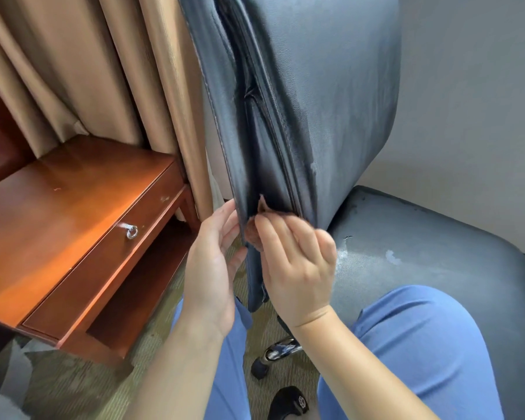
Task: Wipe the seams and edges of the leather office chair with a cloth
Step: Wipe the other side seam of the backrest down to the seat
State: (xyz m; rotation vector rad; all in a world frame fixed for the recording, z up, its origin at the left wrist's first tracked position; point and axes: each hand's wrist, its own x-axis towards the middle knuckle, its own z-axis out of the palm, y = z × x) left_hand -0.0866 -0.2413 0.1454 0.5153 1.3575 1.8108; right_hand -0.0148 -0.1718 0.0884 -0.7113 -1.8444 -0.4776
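The grey-blue leather chair back (331,101) stands upright in the middle, its side seam and fold facing me. Its worn seat (422,237) lies to the right. My right hand (297,262) presses a small brown cloth (253,230) into the fold near the bottom of the back; most of the cloth is hidden by my fingers. My left hand (212,265) grips the stitched outer edge of the back beside it, with the fingers curled round the leather.
A reddish wooden desk (58,222) with a ring-pull drawer (131,231) stands at the left. Tan curtains (88,71) hang behind it. My blue-trousered knee (422,344) rests on the seat. The chrome chair base and a caster (259,366) sit on the carpet below.
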